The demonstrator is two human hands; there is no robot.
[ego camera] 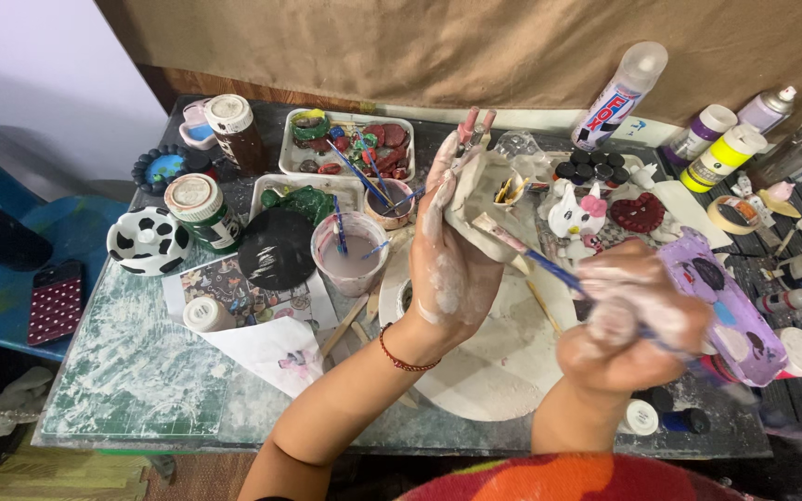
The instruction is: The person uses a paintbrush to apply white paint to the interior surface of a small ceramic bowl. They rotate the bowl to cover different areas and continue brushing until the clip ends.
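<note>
Two hands paint: left hand (452, 250) has a firm grip on a white figurine (477, 206); right hand (628, 320) grips the brush (522, 249), stroking white; turning the piece seems next.

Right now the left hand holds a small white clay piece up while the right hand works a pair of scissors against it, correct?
Not quite. The head view shows the right hand working a paintbrush, not scissors, against the white clay piece. The rest stands: the left hand holds that piece up.
</note>
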